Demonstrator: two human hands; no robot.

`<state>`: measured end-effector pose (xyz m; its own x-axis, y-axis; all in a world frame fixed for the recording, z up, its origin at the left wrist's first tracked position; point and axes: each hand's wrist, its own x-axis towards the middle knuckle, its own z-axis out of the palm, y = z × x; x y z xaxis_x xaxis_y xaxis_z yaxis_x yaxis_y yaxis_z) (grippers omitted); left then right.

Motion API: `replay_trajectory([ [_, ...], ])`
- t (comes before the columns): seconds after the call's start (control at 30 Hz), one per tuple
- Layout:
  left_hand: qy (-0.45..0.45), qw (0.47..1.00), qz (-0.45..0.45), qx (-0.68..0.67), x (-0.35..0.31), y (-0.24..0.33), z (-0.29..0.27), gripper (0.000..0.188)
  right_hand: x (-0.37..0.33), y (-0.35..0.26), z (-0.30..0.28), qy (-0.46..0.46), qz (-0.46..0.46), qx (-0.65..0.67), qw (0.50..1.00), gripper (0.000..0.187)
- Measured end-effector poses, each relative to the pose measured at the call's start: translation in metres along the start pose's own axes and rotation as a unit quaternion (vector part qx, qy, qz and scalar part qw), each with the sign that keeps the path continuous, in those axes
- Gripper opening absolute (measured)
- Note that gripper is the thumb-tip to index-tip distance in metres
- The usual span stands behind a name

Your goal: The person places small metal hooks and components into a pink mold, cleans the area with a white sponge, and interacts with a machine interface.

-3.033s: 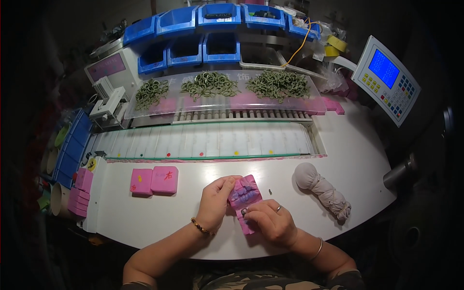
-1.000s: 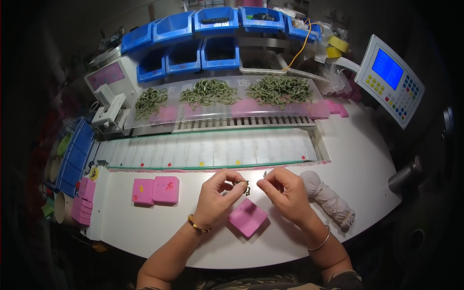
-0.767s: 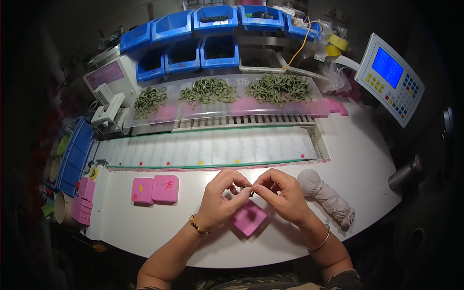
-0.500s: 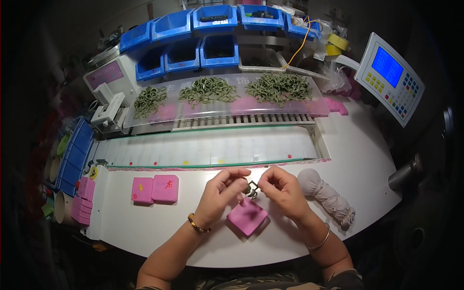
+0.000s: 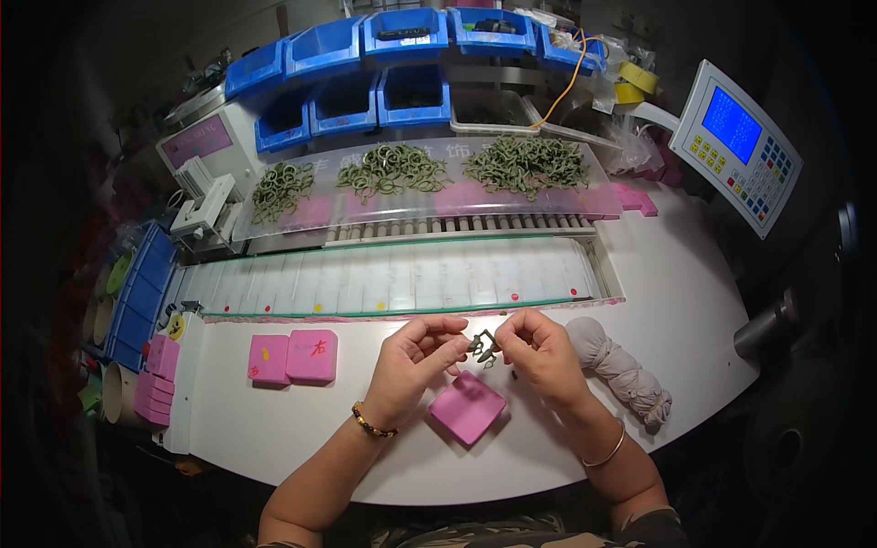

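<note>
Just beyond the pink block (image 5: pixel 468 411), your left hand (image 5: pixel 418 362) and right hand (image 5: pixel 541 354) hold the green parts (image 5: pixel 489 355), pinched between thumb and fingers. Treat them as likely light, stiff and easily dropped; grip their outer edges with the fingertips, using modest pressure.

Pale characters ran along the far side of the clear tray (image 5: pixel 379 212). Left of the tray, a purple panel (image 5: pixel 198 139) bore light lettering, too small to read. Before the tray's left part, two pink blocks (image 5: pixel 311 363) carried red handwritten characters. Right of the tray, a blue screen (image 5: pixel 731 126) showed tiny, unreadable lines.
</note>
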<state>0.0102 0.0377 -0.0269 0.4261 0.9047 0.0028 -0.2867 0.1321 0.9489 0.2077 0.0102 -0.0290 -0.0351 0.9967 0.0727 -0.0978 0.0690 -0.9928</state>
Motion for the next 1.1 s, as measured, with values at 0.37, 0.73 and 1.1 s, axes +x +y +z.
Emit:
replay_trajectory([
  [0.37,-0.011,0.999,-0.04,0.022,-0.003,0.008,0.006,0.03,-0.002,-0.002,0.004,0.007,0.01,-0.037,0.999,0.01],
  [0.73,0.002,0.999,-0.053,-0.002,-0.002,0.003,-0.001,0.028,-0.003,0.001,0.006,0.001,-0.015,-0.064,0.998,0.01],
  [1.1,-0.011,1.0,-0.016,0.0,0.0,-0.001,-0.003,0.029,-0.002,-0.008,0.004,-0.034,0.053,0.033,0.997,0.011],
])
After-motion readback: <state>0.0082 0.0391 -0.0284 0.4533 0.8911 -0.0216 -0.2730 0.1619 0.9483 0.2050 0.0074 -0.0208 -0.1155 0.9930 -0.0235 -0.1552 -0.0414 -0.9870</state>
